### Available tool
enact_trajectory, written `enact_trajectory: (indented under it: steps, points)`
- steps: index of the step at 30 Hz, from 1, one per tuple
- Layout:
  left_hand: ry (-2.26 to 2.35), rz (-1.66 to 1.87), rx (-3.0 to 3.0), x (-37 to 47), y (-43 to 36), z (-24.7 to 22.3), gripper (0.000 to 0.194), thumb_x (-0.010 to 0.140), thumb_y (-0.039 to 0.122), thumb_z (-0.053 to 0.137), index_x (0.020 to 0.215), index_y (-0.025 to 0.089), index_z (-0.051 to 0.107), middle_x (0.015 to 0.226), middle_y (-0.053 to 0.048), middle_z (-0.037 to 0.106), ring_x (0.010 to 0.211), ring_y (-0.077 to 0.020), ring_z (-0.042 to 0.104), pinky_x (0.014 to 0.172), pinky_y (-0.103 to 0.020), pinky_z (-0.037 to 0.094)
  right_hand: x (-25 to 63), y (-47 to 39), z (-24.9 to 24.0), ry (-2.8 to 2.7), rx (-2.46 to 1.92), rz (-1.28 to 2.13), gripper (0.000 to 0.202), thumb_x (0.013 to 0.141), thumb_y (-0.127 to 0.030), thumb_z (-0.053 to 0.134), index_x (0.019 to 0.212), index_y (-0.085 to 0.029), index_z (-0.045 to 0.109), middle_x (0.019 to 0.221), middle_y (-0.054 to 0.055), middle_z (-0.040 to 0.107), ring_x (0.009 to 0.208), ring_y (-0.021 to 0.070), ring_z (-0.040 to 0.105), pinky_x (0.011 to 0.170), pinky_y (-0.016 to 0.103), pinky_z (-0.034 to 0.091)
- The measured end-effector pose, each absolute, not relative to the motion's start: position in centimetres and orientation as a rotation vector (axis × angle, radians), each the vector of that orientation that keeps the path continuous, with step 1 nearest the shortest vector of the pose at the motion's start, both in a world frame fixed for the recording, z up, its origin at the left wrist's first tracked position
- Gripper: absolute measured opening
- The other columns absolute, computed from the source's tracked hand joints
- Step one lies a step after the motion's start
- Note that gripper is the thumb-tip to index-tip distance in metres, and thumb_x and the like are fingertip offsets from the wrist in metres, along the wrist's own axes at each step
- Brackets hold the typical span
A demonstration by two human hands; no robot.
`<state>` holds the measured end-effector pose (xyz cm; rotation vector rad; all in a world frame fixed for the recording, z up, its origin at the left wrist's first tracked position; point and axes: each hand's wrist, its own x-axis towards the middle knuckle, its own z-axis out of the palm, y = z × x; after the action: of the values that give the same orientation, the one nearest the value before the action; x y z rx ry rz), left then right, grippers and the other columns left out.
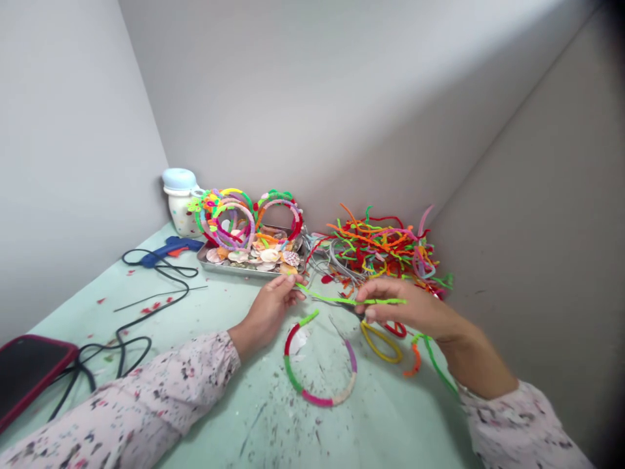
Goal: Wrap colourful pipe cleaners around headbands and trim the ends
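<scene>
A bright green pipe cleaner stretches between my two hands above the table. My left hand pinches its left end between thumb and fingertips. My right hand has thumb and fingers closed round it farther right, and its free tip sticks out past the fingers. Below and between the hands lies an open ring wrapped in red, green, pink, beige and purple sections, with bare wire at its upper right end. Scissors with yellow handles lie under my right hand, partly hidden by it.
A metal tray of shells holds colourful hoops. Behind my right hand is a pile of pipe cleaners. At left are a white jar, a blue glue gun, black cable and a phone. Walls stand close behind.
</scene>
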<state>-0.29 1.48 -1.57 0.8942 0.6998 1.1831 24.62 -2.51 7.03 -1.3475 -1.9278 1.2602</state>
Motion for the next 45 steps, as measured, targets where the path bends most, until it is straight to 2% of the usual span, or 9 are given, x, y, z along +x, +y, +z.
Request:
enact_trajectory:
  steps: [4, 7, 13, 24, 32, 37, 40, 43, 45]
  points:
    - [0.688, 1.116, 0.919, -0.4, 1.4, -1.4, 0.029, 0.079, 0.039, 0.063, 0.093, 0.014, 0.064, 0.075, -0.002, 0.060, 0.063, -0.0082, 0.052, 0.062, -0.020, 0.039, 26.5, -3.0, 7.3, -2.074, -1.599, 1.153, 0.037, 0.077, -0.029, 0.055, 0.114, -0.026, 0.059, 0.095, 0.003, 0.067, 0.068, 0.0147, 0.061, 0.055, 0.024, 0.044]
    - [0.727, 1.066, 1.020, -0.4, 1.3, -1.4, 0.033, 0.079, 0.041, 0.063, 0.096, 0.013, 0.065, 0.068, 0.000, 0.057, 0.055, -0.0063, 0.046, 0.054, -0.019, 0.035, 27.2, -2.4, 5.9, -2.214, -1.957, 0.714, 0.042, 0.071, -0.020, 0.059, 0.113, -0.025, 0.060, 0.085, 0.003, 0.068, 0.070, 0.0169, 0.062, 0.061, 0.026, 0.043]
    - [0.761, 1.024, 1.088, -0.3, 1.0, -1.3, 0.032, 0.074, 0.037, 0.068, 0.094, 0.013, 0.063, 0.063, 0.001, 0.058, 0.050, -0.0055, 0.044, 0.051, -0.020, 0.033, 25.8, -1.7, 4.1, -2.382, -2.273, 0.437, 0.055, 0.062, -0.025, 0.069, 0.116, -0.024, 0.059, 0.107, 0.010, 0.066, 0.094, 0.0278, 0.061, 0.070, 0.031, 0.042]
    - [0.744, 1.026, 1.039, -0.4, 1.2, -1.9, 0.019, 0.074, 0.030, 0.066, 0.081, 0.015, 0.059, 0.059, 0.000, 0.059, 0.048, -0.0062, 0.046, 0.049, -0.019, 0.034, 24.8, -2.0, 3.5, -2.360, -2.288, 0.460, 0.048, 0.063, -0.011, 0.058, 0.109, -0.024, 0.060, 0.098, 0.010, 0.067, 0.084, 0.0259, 0.062, 0.060, 0.029, 0.037]
    - [0.759, 1.015, 0.992, -0.3, 1.2, -1.4, 0.018, 0.075, 0.030, 0.064, 0.079, 0.014, 0.056, 0.059, 0.001, 0.058, 0.047, -0.0058, 0.045, 0.049, -0.019, 0.032, 26.9, -2.4, 5.7, -2.258, -1.950, 0.853, 0.052, 0.073, -0.029, 0.060, 0.124, -0.027, 0.054, 0.074, 0.001, 0.063, 0.061, 0.0161, 0.055, 0.052, 0.025, 0.035]
    - [0.724, 1.022, 0.988, -0.4, 1.2, -1.1, 0.019, 0.075, 0.031, 0.064, 0.078, 0.015, 0.055, 0.061, 0.000, 0.059, 0.049, -0.0064, 0.046, 0.050, -0.019, 0.033, 25.2, -2.9, 7.0, -2.151, -1.721, 0.903, 0.057, 0.077, -0.049, 0.060, 0.130, -0.032, 0.050, 0.094, 0.002, 0.063, 0.071, 0.0160, 0.057, 0.060, 0.025, 0.042]
    - [0.720, 1.035, 0.964, -0.4, 1.1, -1.0, 0.020, 0.074, 0.031, 0.065, 0.077, 0.015, 0.054, 0.062, 0.001, 0.059, 0.049, -0.0065, 0.046, 0.050, -0.019, 0.034, 23.3, -3.0, 6.5, -2.066, -1.562, 1.082, 0.057, 0.084, -0.049, 0.051, 0.137, -0.029, 0.042, 0.100, 0.004, 0.064, 0.078, 0.0179, 0.059, 0.063, 0.028, 0.045]
    - [0.721, 1.046, 0.953, -0.4, 1.1, -1.0, 0.020, 0.074, 0.030, 0.066, 0.077, 0.015, 0.054, 0.062, 0.001, 0.058, 0.049, -0.0066, 0.046, 0.050, -0.019, 0.034, 21.7, -2.9, 5.3, -2.086, -1.457, 0.951, 0.054, 0.079, -0.044, 0.059, 0.128, -0.023, 0.050, 0.118, 0.007, 0.058, 0.101, 0.0228, 0.056, 0.082, 0.034, 0.045]
    - [0.724, 1.050, 0.955, -0.4, 1.2, -1.1, 0.020, 0.074, 0.031, 0.065, 0.078, 0.015, 0.054, 0.062, 0.001, 0.058, 0.049, -0.0066, 0.046, 0.051, -0.019, 0.034, 21.0, -2.8, 4.5, -2.109, -1.446, 0.906, 0.050, 0.080, -0.044, 0.057, 0.124, -0.020, 0.051, 0.114, 0.007, 0.059, 0.100, 0.0223, 0.056, 0.083, 0.034, 0.044]
